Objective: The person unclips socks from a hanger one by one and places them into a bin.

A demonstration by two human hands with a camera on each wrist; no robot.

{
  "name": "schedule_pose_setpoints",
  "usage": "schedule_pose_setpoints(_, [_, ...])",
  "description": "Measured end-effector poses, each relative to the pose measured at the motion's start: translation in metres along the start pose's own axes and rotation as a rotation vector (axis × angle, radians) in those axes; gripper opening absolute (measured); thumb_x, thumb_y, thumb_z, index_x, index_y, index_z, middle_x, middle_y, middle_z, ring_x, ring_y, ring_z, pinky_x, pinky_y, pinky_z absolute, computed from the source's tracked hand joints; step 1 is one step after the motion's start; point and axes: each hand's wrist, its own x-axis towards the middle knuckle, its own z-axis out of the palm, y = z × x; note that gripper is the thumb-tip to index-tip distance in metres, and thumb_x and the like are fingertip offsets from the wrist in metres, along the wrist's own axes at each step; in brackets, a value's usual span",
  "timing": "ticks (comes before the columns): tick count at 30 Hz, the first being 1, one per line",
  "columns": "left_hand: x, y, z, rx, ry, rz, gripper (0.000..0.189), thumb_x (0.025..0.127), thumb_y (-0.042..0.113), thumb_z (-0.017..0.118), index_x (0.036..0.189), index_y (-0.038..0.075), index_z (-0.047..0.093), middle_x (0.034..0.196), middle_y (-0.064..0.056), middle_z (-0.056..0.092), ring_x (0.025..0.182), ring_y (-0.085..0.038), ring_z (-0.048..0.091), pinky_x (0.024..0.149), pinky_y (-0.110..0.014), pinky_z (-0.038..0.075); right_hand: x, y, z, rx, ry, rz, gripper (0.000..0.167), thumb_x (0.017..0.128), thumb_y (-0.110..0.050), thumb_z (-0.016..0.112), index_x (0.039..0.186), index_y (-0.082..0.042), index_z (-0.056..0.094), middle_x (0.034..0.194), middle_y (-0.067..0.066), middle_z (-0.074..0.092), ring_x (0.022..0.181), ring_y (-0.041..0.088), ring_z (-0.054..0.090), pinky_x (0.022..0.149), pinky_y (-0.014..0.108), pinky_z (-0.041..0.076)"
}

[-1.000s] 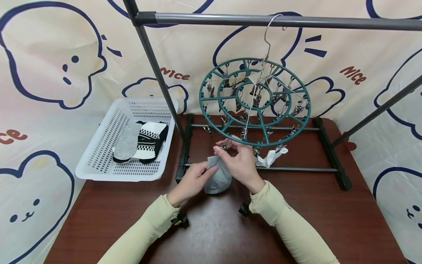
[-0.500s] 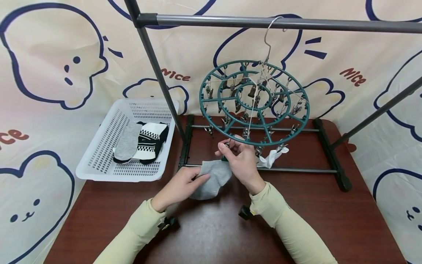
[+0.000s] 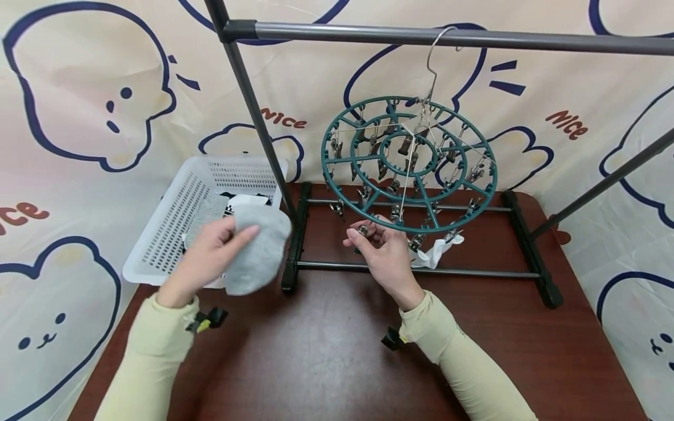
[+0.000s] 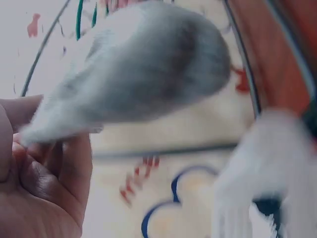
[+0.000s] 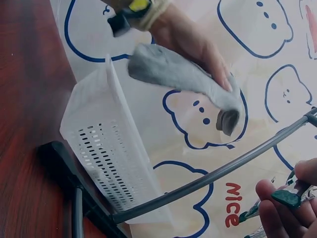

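Note:
A grey sock (image 3: 258, 248) hangs from my left hand (image 3: 207, 257), its edge pinched between thumb and fingers. In the head view hand and sock are in front of the basket's right part and hide much of it. The sock (image 4: 143, 64) is blurred in the left wrist view. My right hand (image 3: 387, 251) is just under the front rim of the round green clip hanger (image 3: 332, 166). Between its thumb and fingers it holds a clip (image 5: 286, 198) with a dark green tip, and no sock shows in that clip.
A white perforated basket (image 3: 144, 257) stands on the brown table (image 3: 316, 362), with socks (image 3: 207, 210) inside. The hanger hooks over the dark rail (image 3: 337, 32) of a rack. A white cloth piece (image 3: 434, 251) hangs from the hanger's front clips.
My left hand has drawn the grey sock away from the right hand, leftward and up toward the basket. The right hand stays at the same place with the clip.

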Motion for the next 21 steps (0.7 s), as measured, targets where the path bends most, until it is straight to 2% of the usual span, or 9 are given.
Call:
schedule_pose_setpoints(2, [0.01, -0.009, -0.015, 0.036, 0.025, -0.037, 0.038, 0.103, 0.015, 0.066, 0.071, 0.008, 0.047, 0.063, 0.002, 0.04, 0.055, -0.01, 0.039, 0.05, -0.028, 0.035, 0.0, 0.001, 0.0, 0.003, -0.001, 0.003, 0.019, 0.099, -0.019, 0.072, 0.107, -0.002, 0.072, 0.085, 0.01, 0.078, 0.084, 0.014, 0.076, 0.068, 0.023, 0.049])
schedule_pose_setpoints(4, [0.02, -0.02, -0.027, 0.065, 0.039, -0.075, 0.04, 0.103, 0.018, 0.066, 0.071, 0.006, 0.044, 0.063, 0.002, 0.039, 0.056, -0.011, 0.04, 0.05, -0.028, 0.034, 0.0, 0.001, 0.001, 0.01, -0.005, 0.006, 0.018, 0.099, -0.018, 0.072, 0.106, -0.001, 0.072, 0.084, 0.01, 0.077, 0.084, 0.013, 0.076, 0.069, 0.023, 0.05])
schedule_pose_setpoints(7, [0.033, -0.039, -0.039, 0.058, 0.013, -0.133, 0.039, 0.104, 0.02, 0.064, 0.074, 0.004, 0.044, 0.065, 0.003, 0.039, 0.058, -0.011, 0.041, 0.053, -0.029, 0.035, 0.001, 0.002, 0.001, 0.008, -0.008, 0.013, 0.016, 0.098, -0.018, 0.073, 0.105, -0.003, 0.072, 0.084, 0.01, 0.077, 0.084, 0.014, 0.076, 0.068, 0.023, 0.05])
schedule_pose_setpoints(14, [0.054, -0.069, -0.05, 0.015, -0.122, -0.18, 0.032, 0.107, 0.017, 0.057, 0.082, 0.0, 0.046, 0.069, 0.002, 0.039, 0.059, -0.013, 0.04, 0.055, -0.03, 0.035, 0.001, 0.003, 0.0, 0.018, -0.011, 0.01, 0.015, 0.098, -0.017, 0.073, 0.101, -0.003, 0.068, 0.089, 0.016, 0.077, 0.083, 0.011, 0.076, 0.069, 0.022, 0.051])
schedule_pose_setpoints(21, [0.069, -0.095, -0.054, 0.038, -0.307, -0.324, 0.029, 0.11, 0.024, 0.053, 0.091, 0.005, 0.042, 0.078, -0.006, 0.042, 0.063, -0.02, 0.044, 0.062, -0.035, 0.045, 0.003, 0.004, -0.001, 0.011, -0.007, -0.012, 0.016, 0.098, -0.016, 0.073, 0.094, -0.003, 0.064, 0.09, 0.016, 0.077, 0.081, 0.012, 0.076, 0.067, 0.021, 0.049])
